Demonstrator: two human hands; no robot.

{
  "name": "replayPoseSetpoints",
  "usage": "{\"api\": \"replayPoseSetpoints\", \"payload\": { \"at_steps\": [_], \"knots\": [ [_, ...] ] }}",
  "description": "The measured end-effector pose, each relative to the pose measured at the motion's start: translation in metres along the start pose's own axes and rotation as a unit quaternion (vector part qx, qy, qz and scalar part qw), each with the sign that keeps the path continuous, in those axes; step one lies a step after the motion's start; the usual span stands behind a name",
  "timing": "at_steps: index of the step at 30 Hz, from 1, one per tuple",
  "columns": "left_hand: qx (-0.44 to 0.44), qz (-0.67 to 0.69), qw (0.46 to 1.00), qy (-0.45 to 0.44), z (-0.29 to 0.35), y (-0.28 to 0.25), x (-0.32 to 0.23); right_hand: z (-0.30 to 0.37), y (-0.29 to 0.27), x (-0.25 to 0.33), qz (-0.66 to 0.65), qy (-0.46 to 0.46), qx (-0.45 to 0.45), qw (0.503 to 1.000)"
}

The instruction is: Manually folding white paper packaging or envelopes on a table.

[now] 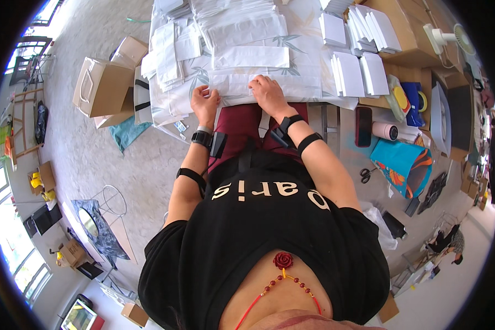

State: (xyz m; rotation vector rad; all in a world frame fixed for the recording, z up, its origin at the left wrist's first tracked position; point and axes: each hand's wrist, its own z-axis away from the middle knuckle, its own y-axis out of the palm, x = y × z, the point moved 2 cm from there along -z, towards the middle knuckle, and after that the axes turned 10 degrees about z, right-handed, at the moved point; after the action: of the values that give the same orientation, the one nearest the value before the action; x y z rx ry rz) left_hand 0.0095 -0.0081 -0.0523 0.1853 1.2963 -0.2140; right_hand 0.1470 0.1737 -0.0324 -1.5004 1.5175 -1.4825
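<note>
A flat white sleeve [234, 87], either paper or thin plastic, lies crosswise at the table's near edge in front of me. My left hand [205, 104] is at its left end, fingers curled in toward the thumb; what they pinch, if anything, is too small to make out. Bent over the sleeve's middle, my right hand [268, 94] has its fingertips closed on it. Just beyond lies another white sleeve [253, 57], with a large overlapping pile of sleeves [239, 25] farther back. More white sleeves [166, 58] are heaped to the left.
Stacks of folded white paper [346, 74] stand on the table's right side, beside cardboard boxes [404, 25] and a small fan [451, 37]. A phone [363, 126], pink bottle [385, 131], scissors [365, 175] and blue bag [401, 165] are at my right. Brown cartons [102, 82] sit left of the table.
</note>
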Motion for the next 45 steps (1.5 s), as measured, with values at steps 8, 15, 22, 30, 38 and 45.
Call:
{"api": "replayPoseSetpoints", "payload": {
  "at_steps": [8, 15, 22, 30, 38, 45],
  "knots": [
    [-0.006, -0.033, 0.999, 0.006, 0.002, 0.001, -0.003, -0.040, -0.002, -0.009, 0.033, -0.153, 0.111, 0.981],
    [-0.014, -0.024, 0.999, 0.021, -0.003, -0.002, 0.006, -0.048, -0.003, -0.012, 0.050, -0.215, 0.132, 0.966],
    [-0.005, -0.037, 0.999, 0.029, -0.004, -0.001, 0.009, -0.051, -0.001, -0.012, 0.095, -0.289, 0.148, 0.941],
    [-0.007, -0.050, 0.998, 0.046, -0.006, -0.003, 0.013, -0.049, 0.001, -0.009, 0.144, -0.321, 0.142, 0.925],
    [-0.029, -0.092, 0.994, 0.052, -0.006, -0.008, 0.015, -0.028, -0.010, -0.006, -0.107, -0.121, 0.099, 0.982],
    [-0.029, -0.088, 0.994, 0.051, -0.006, 0.000, 0.016, 0.003, -0.002, 0.004, -0.060, -0.025, 0.046, 0.997]
  ]
}}
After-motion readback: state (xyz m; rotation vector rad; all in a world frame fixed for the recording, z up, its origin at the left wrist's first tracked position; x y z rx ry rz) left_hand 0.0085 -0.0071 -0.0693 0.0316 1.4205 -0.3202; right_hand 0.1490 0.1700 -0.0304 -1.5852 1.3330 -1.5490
